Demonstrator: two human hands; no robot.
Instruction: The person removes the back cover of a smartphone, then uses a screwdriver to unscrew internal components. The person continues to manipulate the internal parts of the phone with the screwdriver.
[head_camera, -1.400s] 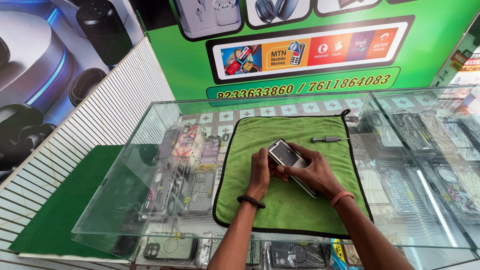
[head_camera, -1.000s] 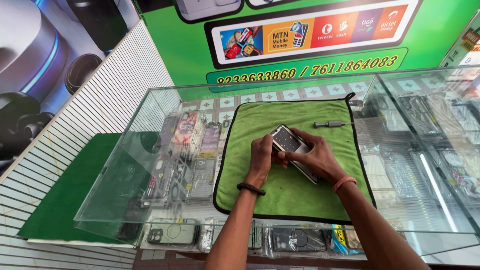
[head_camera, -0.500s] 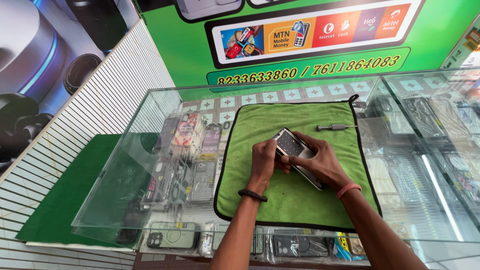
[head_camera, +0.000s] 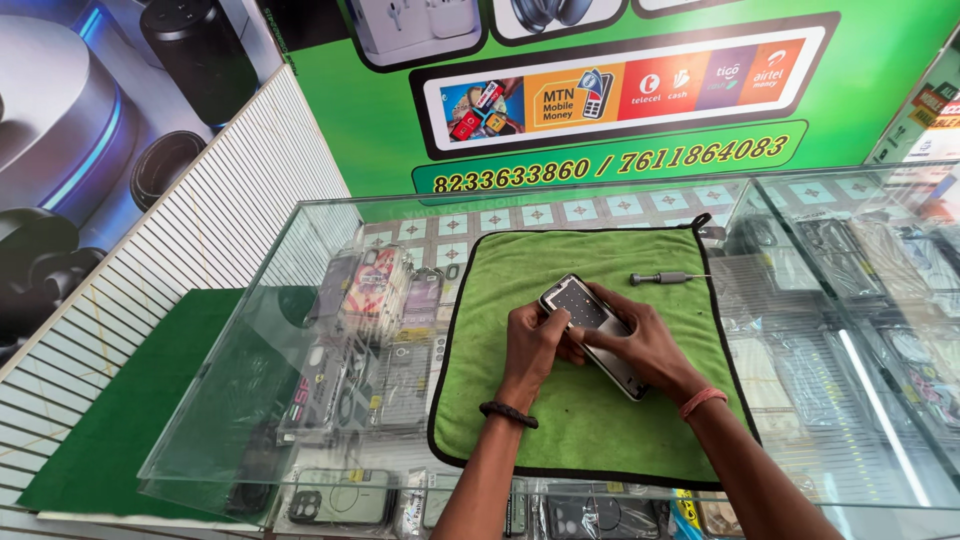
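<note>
A grey mobile phone (head_camera: 590, 318) lies tilted on a green cloth (head_camera: 590, 420) spread over a glass counter (head_camera: 300, 330). My left hand (head_camera: 532, 345) grips the phone's left side, fingers curled on it. The phone's right side and lower end rest in my right hand (head_camera: 648, 345), whose thumb presses on its face. A black band circles my left wrist and an orange one my right. A small screwdriver (head_camera: 668, 278) lies on the cloth's far right part, apart from both hands.
Under the glass are several packaged phone cases (head_camera: 375, 300) on the left and more accessories (head_camera: 880, 260) on the right. A white slatted wall panel (head_camera: 200, 230) runs along the left. A green poster wall (head_camera: 600, 120) stands behind the counter.
The view has shifted slightly. Both hands stay on the phone, which has tipped and turned a little in place on the cloth.
</note>
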